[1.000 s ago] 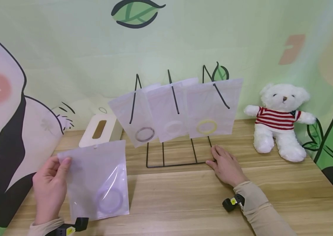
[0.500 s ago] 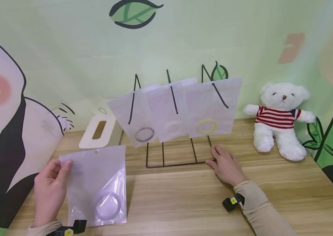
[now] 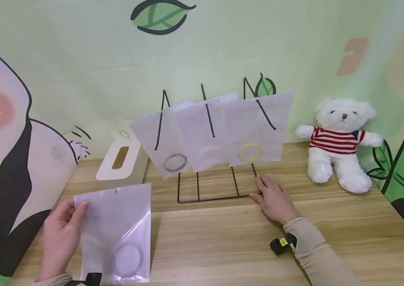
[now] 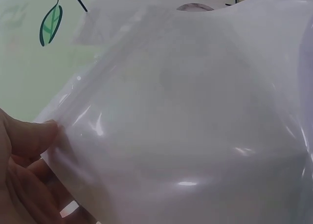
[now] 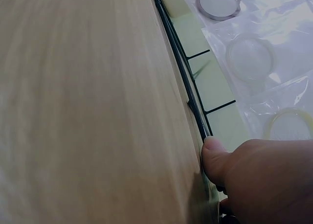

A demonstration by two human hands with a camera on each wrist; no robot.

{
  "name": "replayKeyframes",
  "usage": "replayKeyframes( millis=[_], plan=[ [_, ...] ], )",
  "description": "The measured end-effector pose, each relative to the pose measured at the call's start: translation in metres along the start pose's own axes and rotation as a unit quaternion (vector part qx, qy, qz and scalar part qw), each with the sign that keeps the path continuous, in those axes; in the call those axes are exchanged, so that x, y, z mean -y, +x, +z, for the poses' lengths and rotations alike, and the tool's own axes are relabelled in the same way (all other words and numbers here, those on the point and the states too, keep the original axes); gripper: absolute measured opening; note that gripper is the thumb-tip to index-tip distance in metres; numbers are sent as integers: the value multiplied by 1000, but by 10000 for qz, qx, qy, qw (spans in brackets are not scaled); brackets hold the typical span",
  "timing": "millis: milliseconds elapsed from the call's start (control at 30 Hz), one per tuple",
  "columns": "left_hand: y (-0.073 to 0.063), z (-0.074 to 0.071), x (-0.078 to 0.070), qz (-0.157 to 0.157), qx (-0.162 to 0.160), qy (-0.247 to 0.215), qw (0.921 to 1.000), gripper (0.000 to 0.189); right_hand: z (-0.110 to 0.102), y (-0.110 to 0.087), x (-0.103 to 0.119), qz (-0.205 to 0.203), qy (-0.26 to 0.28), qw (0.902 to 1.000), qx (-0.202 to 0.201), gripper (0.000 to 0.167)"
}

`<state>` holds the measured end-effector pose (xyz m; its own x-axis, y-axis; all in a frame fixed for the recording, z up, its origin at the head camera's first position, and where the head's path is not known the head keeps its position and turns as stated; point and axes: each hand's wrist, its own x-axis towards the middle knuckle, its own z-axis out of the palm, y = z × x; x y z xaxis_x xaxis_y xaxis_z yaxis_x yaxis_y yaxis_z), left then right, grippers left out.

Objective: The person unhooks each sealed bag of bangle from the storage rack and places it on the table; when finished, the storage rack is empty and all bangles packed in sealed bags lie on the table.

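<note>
Beige sleeves point(image 3: 314, 251) meet black wrist cameras point(image 3: 277, 246) bearing yellow markings point(image 3: 282, 242).

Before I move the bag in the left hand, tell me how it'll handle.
The bag is probably floppy, its film bowing in the left wrist view. Its glossy surface may prove slippery. The ring inside, low in one corner, could make that end swing.

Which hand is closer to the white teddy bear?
The right hand: it touches the black rack, in front and to the left of the bear. The left hand is farther off, beyond the rack's left end, pinching a bag.
</note>
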<state>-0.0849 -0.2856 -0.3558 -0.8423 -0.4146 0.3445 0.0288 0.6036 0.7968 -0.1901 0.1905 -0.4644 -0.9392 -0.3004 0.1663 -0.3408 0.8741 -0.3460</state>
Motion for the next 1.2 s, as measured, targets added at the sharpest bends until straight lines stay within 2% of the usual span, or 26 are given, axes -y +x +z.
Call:
replayKeyframes(
  millis=[233,433,567,700,1200],
  plan=[
    [-4,-2,8,117,196,163,9996,13,0,1,0,3,17,10000,21,60],
    [-6,-3,14,280,845,508,9947,20,0,0,1,16,25,10000,33,60],
    [-7,-4,16,89,1138,845,9899,24,1,0,0,24,13,10000,69,61],
    [-8,-5,17,-52,1326,980,9863,26,0,1,0,32,11,10000,57,61],
    [-12,-9,28,-42,1900,1006,9766,27,1,1,0,78,6,9999,92,61]
  ],
)
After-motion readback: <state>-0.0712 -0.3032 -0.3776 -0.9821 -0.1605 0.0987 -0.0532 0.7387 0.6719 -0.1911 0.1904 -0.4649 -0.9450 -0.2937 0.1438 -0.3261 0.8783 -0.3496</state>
